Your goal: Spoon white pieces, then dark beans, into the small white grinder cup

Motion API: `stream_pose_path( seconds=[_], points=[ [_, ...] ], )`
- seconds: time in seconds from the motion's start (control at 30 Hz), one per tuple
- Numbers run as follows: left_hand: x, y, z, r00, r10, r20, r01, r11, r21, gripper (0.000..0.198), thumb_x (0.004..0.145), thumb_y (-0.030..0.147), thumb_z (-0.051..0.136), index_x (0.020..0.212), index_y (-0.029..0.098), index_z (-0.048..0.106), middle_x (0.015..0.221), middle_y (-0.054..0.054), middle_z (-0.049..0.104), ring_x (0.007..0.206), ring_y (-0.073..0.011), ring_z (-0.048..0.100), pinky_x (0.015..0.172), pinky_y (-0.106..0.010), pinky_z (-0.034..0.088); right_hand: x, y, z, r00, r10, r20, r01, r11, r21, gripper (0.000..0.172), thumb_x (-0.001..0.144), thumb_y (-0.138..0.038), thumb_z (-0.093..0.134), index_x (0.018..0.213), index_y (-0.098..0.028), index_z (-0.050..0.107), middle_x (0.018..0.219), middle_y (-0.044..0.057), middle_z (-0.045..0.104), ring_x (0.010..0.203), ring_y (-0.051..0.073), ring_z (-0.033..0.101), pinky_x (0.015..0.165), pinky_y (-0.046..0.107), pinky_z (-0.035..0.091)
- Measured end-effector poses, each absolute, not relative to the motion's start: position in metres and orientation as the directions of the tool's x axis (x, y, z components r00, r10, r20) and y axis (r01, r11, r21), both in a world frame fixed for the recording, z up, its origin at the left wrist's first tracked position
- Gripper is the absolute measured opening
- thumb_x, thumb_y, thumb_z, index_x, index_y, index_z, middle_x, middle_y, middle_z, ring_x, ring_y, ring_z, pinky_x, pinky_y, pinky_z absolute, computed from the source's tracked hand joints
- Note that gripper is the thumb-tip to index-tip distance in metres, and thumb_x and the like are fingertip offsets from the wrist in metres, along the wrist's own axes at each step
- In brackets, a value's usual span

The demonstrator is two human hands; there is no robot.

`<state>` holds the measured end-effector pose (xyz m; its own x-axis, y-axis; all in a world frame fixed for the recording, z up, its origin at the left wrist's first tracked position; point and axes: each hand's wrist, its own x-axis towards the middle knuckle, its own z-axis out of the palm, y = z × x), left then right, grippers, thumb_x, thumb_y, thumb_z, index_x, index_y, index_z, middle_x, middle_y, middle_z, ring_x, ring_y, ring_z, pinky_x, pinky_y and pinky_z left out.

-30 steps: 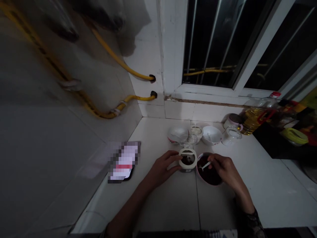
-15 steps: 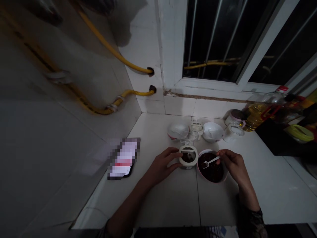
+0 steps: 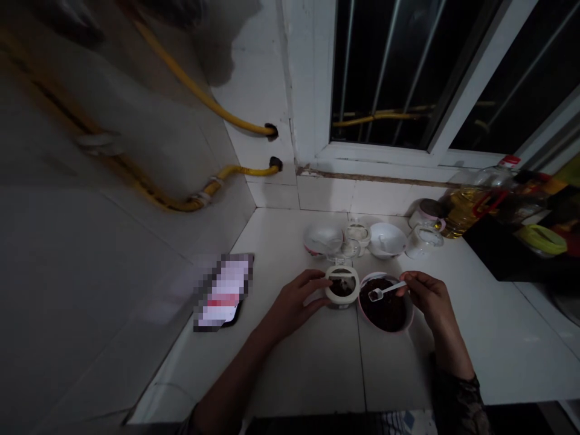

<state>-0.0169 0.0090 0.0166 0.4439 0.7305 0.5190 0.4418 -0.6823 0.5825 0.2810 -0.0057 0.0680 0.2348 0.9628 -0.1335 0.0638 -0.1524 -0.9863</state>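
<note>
My left hand point(image 3: 301, 302) grips the near-left side of a small seasoning jar point(image 3: 342, 302) with a white rim, its clear lid tipped back. Dark reddish contents show inside the jar. Right beside it is a bowl point(image 3: 411, 320) with a pale rim, filled with a dark red-brown paste or sauce. Over this bowl my right hand point(image 3: 426, 296) pinches the handle of a small white spoon point(image 3: 388, 289). A little dark stuff lies in the spoon's scoop.
Behind stand two white bowls point(image 3: 388, 240), another seasoning jar point(image 3: 357, 232) and glass jars point(image 3: 423, 240). An oil bottle point(image 3: 462, 208) is at the back right by a dark box point(image 3: 489, 251). A phone point(image 3: 224, 290) lies left, near the tiled wall.
The spoon has shifted slightly up and its scoop looks more level over the bowl. My left hand stays on the jar. The whole view has moved a little.
</note>
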Motion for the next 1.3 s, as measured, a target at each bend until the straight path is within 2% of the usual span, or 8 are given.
stream_pose_path(
  seconds=[0.27, 0.4, 0.53, 0.6, 0.67, 0.83, 1.1, 1.3],
  points=[
    [-0.017, 0.010, 0.016, 0.440, 0.749, 0.495, 0.432, -0.660, 0.615, 0.026, 0.093, 0.033, 0.060, 0.118, 0.027, 0.062, 0.118, -0.008, 0.061, 0.108, -0.0197, 0.064, 0.091, -0.036, 0.056, 0.275, -0.001, 0.075, 0.306, 0.951, -0.036, 0.003, -0.039, -0.999, 0.042, 0.060, -0.054, 0.077, 0.073, -0.016, 0.066, 0.050, 0.001, 0.063, 0.032, 0.004, 0.025, 0.034, 0.020, 0.012],
    [-0.016, 0.011, 0.015, 0.435, 0.753, 0.494, 0.417, -0.655, 0.631, 0.026, 0.092, 0.034, 0.061, 0.117, 0.027, 0.063, 0.118, -0.008, 0.061, 0.109, -0.0197, 0.063, 0.092, -0.036, 0.055, 0.255, -0.005, 0.079, 0.316, 0.936, 0.155, 0.146, 0.114, -0.983, 0.039, 0.075, -0.055, 0.068, 0.081, -0.017, 0.066, 0.056, 0.001, 0.067, 0.033, 0.006, 0.032, 0.033, 0.020, 0.022],
    [-0.016, 0.010, 0.016, 0.434, 0.753, 0.495, 0.417, -0.655, 0.630, 0.026, 0.092, 0.034, 0.060, 0.117, 0.026, 0.062, 0.118, -0.008, 0.061, 0.108, -0.0198, 0.064, 0.092, -0.036, 0.055, 0.232, -0.013, 0.077, 0.010, 0.851, 0.525, 0.501, 0.450, -0.739, 0.022, 0.091, -0.035, 0.053, 0.084, -0.020, 0.068, 0.072, 0.005, 0.073, 0.061, 0.016, 0.066, 0.056, 0.026, 0.050],
    [-0.016, 0.010, 0.016, 0.434, 0.745, 0.506, 0.408, -0.664, 0.627, 0.027, 0.092, 0.034, 0.060, 0.118, 0.026, 0.062, 0.118, -0.008, 0.061, 0.109, -0.0198, 0.063, 0.092, -0.036, 0.055, 0.229, -0.015, 0.075, -0.198, 0.765, 0.613, 0.552, 0.604, -0.575, 0.021, 0.092, -0.027, 0.051, 0.084, -0.021, 0.069, 0.081, 0.006, 0.076, 0.075, 0.018, 0.071, 0.068, 0.028, 0.054],
    [-0.016, 0.010, 0.016, 0.436, 0.738, 0.516, 0.400, -0.672, 0.623, 0.027, 0.092, 0.034, 0.060, 0.118, 0.026, 0.061, 0.118, -0.008, 0.060, 0.109, -0.0199, 0.063, 0.092, -0.036, 0.055, 0.234, -0.016, 0.076, -0.224, 0.737, 0.637, 0.573, 0.629, -0.526, 0.021, 0.093, -0.024, 0.050, 0.087, -0.021, 0.069, 0.083, 0.005, 0.076, 0.074, 0.017, 0.072, 0.069, 0.026, 0.054],
    [-0.016, 0.010, 0.015, 0.440, 0.738, 0.512, 0.413, -0.672, 0.615, 0.027, 0.092, 0.034, 0.060, 0.118, 0.026, 0.061, 0.118, -0.008, 0.060, 0.108, -0.0199, 0.063, 0.091, -0.036, 0.055, 0.272, -0.015, 0.079, 0.074, 0.810, 0.582, 0.670, 0.393, -0.631, 0.020, 0.094, -0.032, 0.051, 0.088, -0.021, 0.065, 0.064, -0.001, 0.070, 0.058, 0.015, 0.066, 0.061, 0.024, 0.052],
    [-0.016, 0.010, 0.015, 0.434, 0.738, 0.516, 0.419, -0.673, 0.610, 0.027, 0.092, 0.033, 0.060, 0.118, 0.026, 0.061, 0.117, -0.008, 0.061, 0.107, -0.0194, 0.064, 0.091, -0.035, 0.055, 0.276, -0.006, 0.065, -0.134, 0.918, 0.374, 0.840, 0.305, -0.448, 0.028, 0.090, -0.031, 0.042, 0.092, -0.022, 0.068, 0.077, 0.005, 0.076, 0.065, 0.020, 0.070, 0.062, 0.028, 0.049],
    [-0.015, 0.010, 0.016, 0.432, 0.734, 0.524, 0.405, -0.677, 0.614, 0.026, 0.092, 0.033, 0.061, 0.117, 0.026, 0.062, 0.117, -0.008, 0.061, 0.107, -0.0189, 0.064, 0.090, -0.034, 0.055, 0.264, -0.007, 0.061, -0.116, 0.979, 0.166, 0.715, 0.199, -0.670, 0.032, 0.091, -0.041, 0.043, 0.082, -0.022, 0.067, 0.066, 0.003, 0.072, 0.060, 0.019, 0.065, 0.060, 0.028, 0.046]
  ],
)
